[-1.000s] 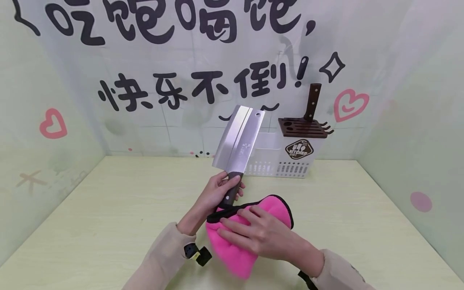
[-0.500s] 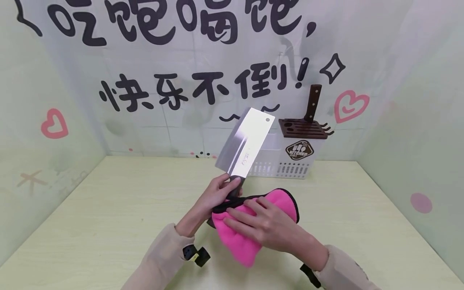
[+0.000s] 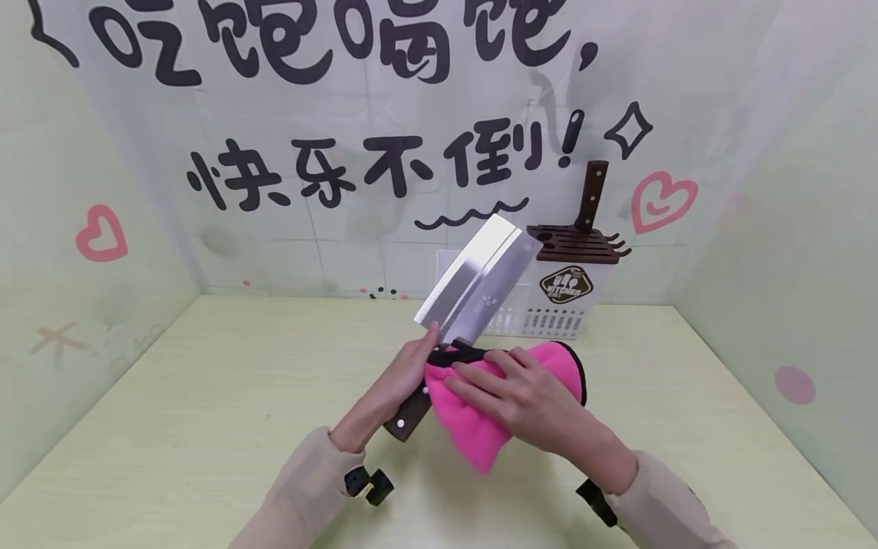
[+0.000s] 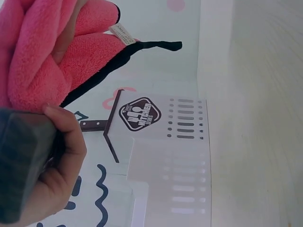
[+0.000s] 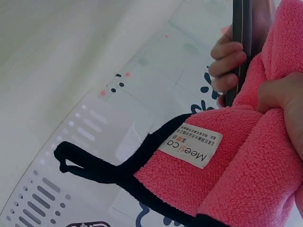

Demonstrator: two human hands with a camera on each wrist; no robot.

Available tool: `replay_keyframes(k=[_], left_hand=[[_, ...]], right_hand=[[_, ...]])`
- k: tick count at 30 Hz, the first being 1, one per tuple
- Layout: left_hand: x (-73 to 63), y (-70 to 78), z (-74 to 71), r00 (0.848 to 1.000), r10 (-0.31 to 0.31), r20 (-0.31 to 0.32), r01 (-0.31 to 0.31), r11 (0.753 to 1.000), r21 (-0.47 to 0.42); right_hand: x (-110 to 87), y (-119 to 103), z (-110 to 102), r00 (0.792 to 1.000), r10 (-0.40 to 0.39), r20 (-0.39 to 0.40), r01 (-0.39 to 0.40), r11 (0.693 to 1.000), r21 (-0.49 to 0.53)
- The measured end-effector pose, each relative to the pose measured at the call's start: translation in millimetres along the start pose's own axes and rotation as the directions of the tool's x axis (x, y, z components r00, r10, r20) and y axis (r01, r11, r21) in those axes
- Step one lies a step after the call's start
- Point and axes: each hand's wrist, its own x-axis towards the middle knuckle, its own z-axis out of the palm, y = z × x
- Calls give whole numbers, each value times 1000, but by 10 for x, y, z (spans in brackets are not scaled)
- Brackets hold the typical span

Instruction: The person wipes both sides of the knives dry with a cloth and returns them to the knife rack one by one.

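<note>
My left hand grips the dark handle of a cleaver, whose wide steel blade tilts up and to the right above the table. A pink cloth with black edging is bunched in my right hand, lying over the upper handle near the blade's base. In the right wrist view, the thumb presses into folds of the cloth, and a white label and black hanging loop show. The left wrist view has the handle's end large at the left, with curled fingers around it.
Behind the blade, against the back wall, stands a white perforated knife holder with a brown slotted top. Another knife's handle sticks up from it. A pale wooden table lies below, with walls on both sides.
The cloth has moved up and right along the handle toward the blade, uncovering the handle's lower end. The cleaver has tilted further right.
</note>
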Motion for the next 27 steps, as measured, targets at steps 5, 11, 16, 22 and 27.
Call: replay_keyframes(k=[5,11,16,22,27], left_hand=[[-20,-1,-4,996,32,79,-29,999,-36],[-42,0,10,987,61,146,-51,996,-70],[-38,-22,18,983,79,166,-81,997,2],[-51,-65,3,968,138,209,-164,980,110],[-75,-71,-10,967,145,210,-184,967,177]], right_hand=[[4,61,-14,999,51,17,-51,999,10],[-20,145,-35,992,112,57,-113,993,16],[-34,197,-50,985,144,98,-144,990,-8],[-44,252,-54,977,169,129,-165,985,-44],[-67,314,-50,971,195,140,-191,981,-45]])
